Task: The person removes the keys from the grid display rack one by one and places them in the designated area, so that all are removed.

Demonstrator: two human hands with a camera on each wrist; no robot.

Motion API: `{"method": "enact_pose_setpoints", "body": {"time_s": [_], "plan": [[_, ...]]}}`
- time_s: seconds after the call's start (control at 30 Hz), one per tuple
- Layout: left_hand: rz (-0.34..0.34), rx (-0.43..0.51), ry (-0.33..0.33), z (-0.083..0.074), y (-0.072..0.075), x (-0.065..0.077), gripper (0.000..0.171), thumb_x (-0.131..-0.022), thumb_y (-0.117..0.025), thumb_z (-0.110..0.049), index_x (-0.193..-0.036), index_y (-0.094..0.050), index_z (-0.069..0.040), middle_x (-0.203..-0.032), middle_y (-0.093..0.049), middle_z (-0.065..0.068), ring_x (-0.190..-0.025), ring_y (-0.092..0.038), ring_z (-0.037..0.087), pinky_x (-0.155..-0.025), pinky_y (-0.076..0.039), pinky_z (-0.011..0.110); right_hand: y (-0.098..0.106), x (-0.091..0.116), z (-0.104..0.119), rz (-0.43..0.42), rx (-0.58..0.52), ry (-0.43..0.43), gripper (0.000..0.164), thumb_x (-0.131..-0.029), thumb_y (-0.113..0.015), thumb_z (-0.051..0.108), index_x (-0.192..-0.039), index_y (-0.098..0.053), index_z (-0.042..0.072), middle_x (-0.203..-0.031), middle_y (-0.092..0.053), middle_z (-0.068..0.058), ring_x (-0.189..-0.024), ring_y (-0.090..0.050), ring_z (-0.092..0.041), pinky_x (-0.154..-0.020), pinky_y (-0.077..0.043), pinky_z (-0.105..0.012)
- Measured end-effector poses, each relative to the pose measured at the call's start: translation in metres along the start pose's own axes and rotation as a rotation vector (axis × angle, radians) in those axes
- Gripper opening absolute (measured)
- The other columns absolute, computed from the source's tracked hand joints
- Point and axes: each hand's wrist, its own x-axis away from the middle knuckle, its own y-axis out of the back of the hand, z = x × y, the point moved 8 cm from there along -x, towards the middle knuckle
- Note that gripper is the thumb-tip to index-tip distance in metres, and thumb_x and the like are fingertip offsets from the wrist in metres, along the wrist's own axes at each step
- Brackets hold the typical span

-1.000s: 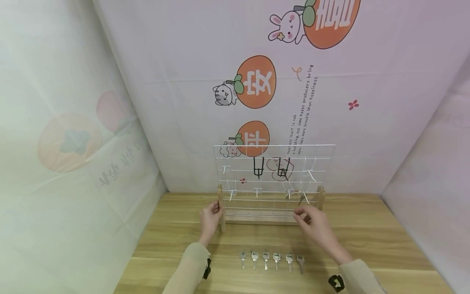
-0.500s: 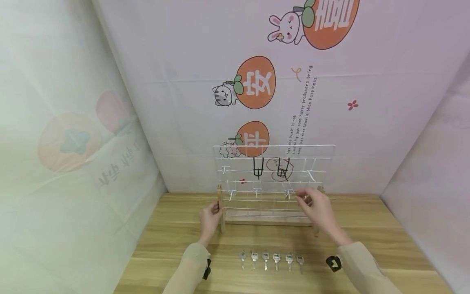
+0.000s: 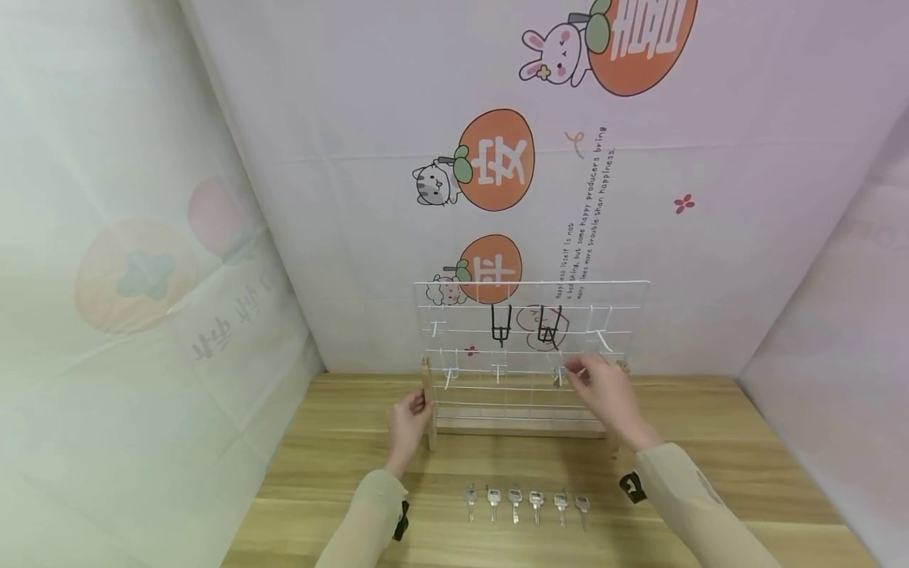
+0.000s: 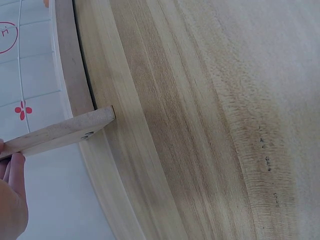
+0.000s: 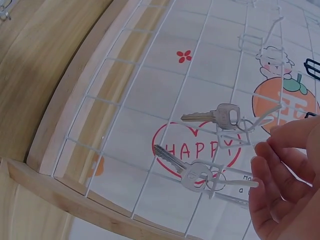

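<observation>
My left hand [image 3: 408, 422] holds the left wooden upright [image 3: 429, 418] of a white wire grid rack [image 3: 525, 406]. In the left wrist view, fingers [image 4: 17, 172] lie against the underside of that wooden piece [image 4: 65, 131]. Over the rack's right side, my right hand [image 3: 605, 394] has its fingers bent, close to the white hooks, with nothing visible between them. The right wrist view shows two silver keys hanging by rings from white hooks: an upper key [image 5: 227, 116] and a lower key [image 5: 195, 176]. The lower hook's tip ends beside my right fingers [image 5: 260, 172]; contact is unclear.
Several silver keys [image 3: 515, 498] lie in a row on the wooden table [image 3: 355, 505] before the rack. Black hooks [image 3: 500, 323] and more white hooks [image 3: 450, 375] hang on the grid. A printed cloth [image 3: 355, 237] stands behind, with cloth walls at both sides.
My right hand has risen from the lower right of the grid to the hooks, then shifted slightly left. My left hand stays on the upright. The row of keys is unchanged.
</observation>
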Motion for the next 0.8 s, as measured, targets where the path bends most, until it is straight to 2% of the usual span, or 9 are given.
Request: {"method": "enact_pose_setpoints", "body": {"time_s": [0.4,0.8], "plan": [[-0.011,-0.010,-0.030,-0.001,0.001,0.000,0.024,-0.084,-0.072,0.005,-0.107,-0.069,0.011,-0.102,-0.072,0.030,-0.092,-0.074,0.039,-0.078,-0.066,0.034,-0.012,-0.010,-0.002,0.003,0.143,0.013,0.008,-0.088,-0.070,0.010,-0.094,-0.072,0.005,-0.092,-0.075,-0.012,-0.079,-0.068,-0.025,-0.066,-0.062,-0.041],[-0.018,-0.028,-0.027,0.001,-0.001,-0.001,0.024,-0.084,-0.072,0.004,-0.107,-0.069,0.011,-0.100,-0.073,0.029,-0.090,-0.075,0.038,-0.076,-0.067,0.033,-0.016,-0.013,-0.003,-0.027,0.161,0.072,0.005,-0.086,-0.067,0.003,-0.086,-0.071,0.006,-0.084,-0.075,-0.010,-0.072,-0.068,-0.023,-0.063,-0.062,-0.038]]}}
